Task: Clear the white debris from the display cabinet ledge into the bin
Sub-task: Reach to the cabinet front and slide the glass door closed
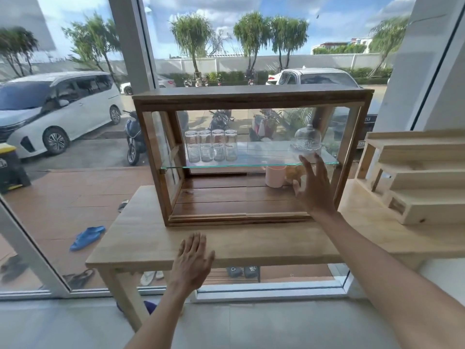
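Right hand (313, 190): fingers spread wide, empty, palm turned toward the front right part of the display cabinet (251, 96), at the level of the lower compartment; whether it touches the glass cannot be told.
Left hand (192, 261): fingers extended and slightly fanned, empty, palm down over the front edge of the tabletop (141, 238); contact uncertain.

Tabletop: light wood, carrying the cabinet toward its rear.
Display cabinet: dark wooden frame, glass sides, wooden floor, one glass shelf (251, 164) across the middle.
On the shelf, left: four clear drinking glasses (211, 148) in a row, just beside one another.
On the shelf, right: a clear glass dome cover (307, 138) with a knob on top.
Lower compartment, right: a pale pink cup (275, 176), upright, just left of the right hand; a yellowish item beside it, too blurred to name.

White debris: none can be made out on the cabinet ledge (239, 219).
Bin: a dark one with a yellow lid (8, 167) stands outside, beyond the window, far left.

To the right: a pale stepped wooden rack (415, 177).
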Demonstrator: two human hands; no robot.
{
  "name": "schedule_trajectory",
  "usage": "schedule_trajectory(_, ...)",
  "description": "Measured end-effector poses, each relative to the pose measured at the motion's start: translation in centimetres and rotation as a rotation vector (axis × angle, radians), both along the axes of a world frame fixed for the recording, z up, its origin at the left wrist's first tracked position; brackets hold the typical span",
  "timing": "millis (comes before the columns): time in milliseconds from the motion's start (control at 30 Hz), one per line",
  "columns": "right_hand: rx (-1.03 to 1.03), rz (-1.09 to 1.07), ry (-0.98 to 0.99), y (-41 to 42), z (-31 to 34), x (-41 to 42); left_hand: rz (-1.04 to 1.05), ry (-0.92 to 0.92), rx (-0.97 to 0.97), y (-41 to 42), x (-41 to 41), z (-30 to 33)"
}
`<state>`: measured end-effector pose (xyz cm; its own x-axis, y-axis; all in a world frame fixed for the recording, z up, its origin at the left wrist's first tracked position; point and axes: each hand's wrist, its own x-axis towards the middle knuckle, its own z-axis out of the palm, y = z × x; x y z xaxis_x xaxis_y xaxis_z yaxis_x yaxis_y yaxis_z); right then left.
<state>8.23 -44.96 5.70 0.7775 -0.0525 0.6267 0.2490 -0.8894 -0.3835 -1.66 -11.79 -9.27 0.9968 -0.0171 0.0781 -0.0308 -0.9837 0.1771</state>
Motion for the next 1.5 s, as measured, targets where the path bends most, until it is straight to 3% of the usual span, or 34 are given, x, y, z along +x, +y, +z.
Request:
schedule_trajectory(267, -0.11, 0.05, 0.195, 1.5, -1.8, 0.7, 0.013, -0.005, 0.006, -0.5, -0.1, 0.4)
schedule_trajectory(633, -0.191, 0.204, 0.139, 8.1, -1.7, -0.3, 0.01, -0.013, 0.022, -0.3, -0.1, 0.1)
schedule_trajectory(767, 0.09, 0.236, -0.004, 6.3, -1.7, -0.5, 0.004, -0.019, 0.018, -0.2, -0.1, 0.0)
schedule_trajectory(900, 0.481, 0.016, -0.016, 3.6, -1.6, -0.2, 0.001, -0.025, 0.018, -0.2, -0.2, -0.1)
schedule_trajectory(1033, 0.465, -0.079, 0.031, 2.6, -1.8, 0.1, 0.003, -0.043, 0.004, -0.2, -0.1, -0.3)
schedule_trajectory(1267, 0.695, -0.094, 0.026, 3.8, -1.5, 0.0, 0.004, -0.047, -0.009, -0.5, -0.2, 0.0)
schedule_trajectory(1500, 0.792, -0.091, -0.019, 5.2, -0.6, -0.7, 0.023, -0.049, -0.032, -0.6, 0.0, -0.2)
